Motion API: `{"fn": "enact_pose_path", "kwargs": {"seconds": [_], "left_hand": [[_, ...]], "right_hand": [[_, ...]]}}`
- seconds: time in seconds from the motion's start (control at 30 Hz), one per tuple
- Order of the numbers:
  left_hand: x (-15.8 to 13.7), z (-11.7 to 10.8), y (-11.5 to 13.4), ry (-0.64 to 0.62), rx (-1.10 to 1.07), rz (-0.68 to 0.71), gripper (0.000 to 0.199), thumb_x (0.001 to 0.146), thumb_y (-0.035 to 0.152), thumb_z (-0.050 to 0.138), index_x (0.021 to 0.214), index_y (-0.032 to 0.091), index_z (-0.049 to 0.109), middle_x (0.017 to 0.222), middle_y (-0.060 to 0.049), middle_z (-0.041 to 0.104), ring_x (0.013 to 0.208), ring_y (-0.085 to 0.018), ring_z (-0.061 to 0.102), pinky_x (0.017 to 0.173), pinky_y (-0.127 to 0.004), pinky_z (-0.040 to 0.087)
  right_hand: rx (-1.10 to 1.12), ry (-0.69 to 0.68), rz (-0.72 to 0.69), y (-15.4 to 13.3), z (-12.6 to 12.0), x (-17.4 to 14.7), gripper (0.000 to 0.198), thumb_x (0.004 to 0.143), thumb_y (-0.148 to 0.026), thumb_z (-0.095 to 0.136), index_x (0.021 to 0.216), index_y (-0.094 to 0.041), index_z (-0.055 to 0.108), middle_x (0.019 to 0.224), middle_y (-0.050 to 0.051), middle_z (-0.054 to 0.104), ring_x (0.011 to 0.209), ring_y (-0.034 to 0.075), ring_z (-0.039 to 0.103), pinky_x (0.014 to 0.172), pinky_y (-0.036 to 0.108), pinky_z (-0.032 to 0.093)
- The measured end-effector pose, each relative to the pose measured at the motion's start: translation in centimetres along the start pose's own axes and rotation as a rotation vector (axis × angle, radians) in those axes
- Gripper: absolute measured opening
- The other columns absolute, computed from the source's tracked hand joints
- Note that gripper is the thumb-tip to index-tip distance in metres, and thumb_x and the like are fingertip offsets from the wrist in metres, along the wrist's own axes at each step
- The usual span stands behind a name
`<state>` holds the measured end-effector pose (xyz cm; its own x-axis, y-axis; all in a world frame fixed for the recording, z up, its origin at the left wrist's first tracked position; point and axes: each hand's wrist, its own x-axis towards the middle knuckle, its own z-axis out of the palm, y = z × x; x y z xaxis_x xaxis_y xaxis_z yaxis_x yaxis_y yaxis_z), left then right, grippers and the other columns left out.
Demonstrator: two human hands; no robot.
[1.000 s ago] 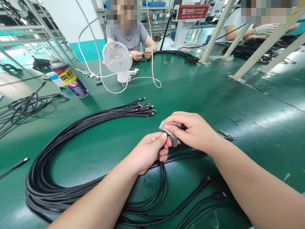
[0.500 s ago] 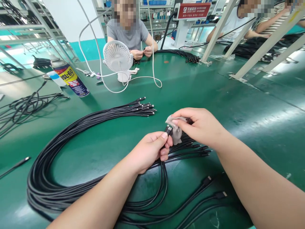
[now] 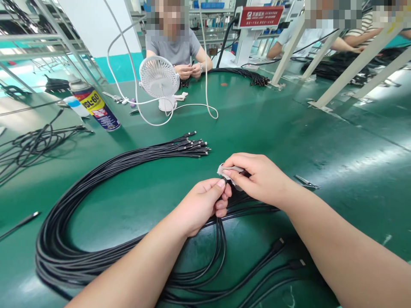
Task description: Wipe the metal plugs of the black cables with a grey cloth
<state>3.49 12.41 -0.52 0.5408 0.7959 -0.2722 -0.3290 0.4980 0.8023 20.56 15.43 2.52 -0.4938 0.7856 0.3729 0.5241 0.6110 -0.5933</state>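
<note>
My left hand is closed around the ends of several black cables, which hang down from it in a loop. Their connectors are mostly hidden by the fingers and a cloth. My right hand pinches a light grey cloth, pressed over the connector tips just above my left thumb. Under both hands a big bundle of black cables curves in a U across the green table, one set of plugs fanned out beyond my left hand. Two loose plugs lie below my right forearm.
A spray can stands at the left behind a tangle of black cable. The white fan and its looping cord stand ahead. Tweezers lie beside my right forearm. A co-worker sits opposite; slanted metal posts rise at the right.
My right hand has moved down and left, bringing the cloth over the connectors that were exposed above my left thumb. The left hand has barely moved. Tweezers have come into sight by my right forearm.
</note>
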Motion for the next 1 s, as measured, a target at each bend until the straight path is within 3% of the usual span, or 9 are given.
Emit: {"fn": "enact_pose_path", "kwargs": {"seconds": [0.13,0.4,0.6,1.0], "left_hand": [[-0.09,0.09,0.14,-0.008,-0.007,-0.005,0.034,0.084,0.040,0.068,0.070,0.012,0.054,0.066,0.003,0.040,0.051,-0.004,0.033,0.047,-0.018,0.027],[0.32,0.11,-0.10,0.012,0.086,-0.026,0.032,0.089,0.036,0.061,0.068,0.015,0.051,0.056,0.007,0.032,0.048,-0.005,0.027,0.046,-0.017,0.026],[0.34,0.11,-0.06,0.023,0.032,-0.017,0.029,0.093,0.028,0.053,0.068,0.013,0.051,0.062,0.004,0.037,0.049,-0.004,0.029,0.045,-0.017,0.026],[0.35,0.22,-0.14,-0.003,0.033,0.005,0.030,0.092,0.030,0.056,0.068,0.013,0.051,0.060,0.005,0.036,0.048,-0.004,0.029,0.044,-0.016,0.026]], "right_hand": [[0.005,-0.065,0.015,0.16,-0.29,-0.08,0.015,0.088,-0.014,0.053,0.084,-0.018,0.066,0.081,0.003,0.072,0.068,0.013,0.062,0.059,0.023,0.044],[0.002,-0.057,0.036,0.32,-0.03,-0.11,0.014,0.088,-0.015,0.054,0.083,-0.018,0.067,0.081,0.003,0.072,0.070,0.013,0.062,0.061,0.024,0.045],[-0.020,-0.064,0.018,0.31,-0.29,-0.29,0.014,0.088,-0.014,0.054,0.083,-0.019,0.066,0.078,0.002,0.070,0.069,0.013,0.062,0.061,0.023,0.045],[-0.040,-0.066,0.023,0.16,-0.39,-0.35,0.014,0.089,-0.013,0.054,0.084,-0.018,0.066,0.080,0.002,0.070,0.069,0.012,0.061,0.061,0.022,0.043]]}}
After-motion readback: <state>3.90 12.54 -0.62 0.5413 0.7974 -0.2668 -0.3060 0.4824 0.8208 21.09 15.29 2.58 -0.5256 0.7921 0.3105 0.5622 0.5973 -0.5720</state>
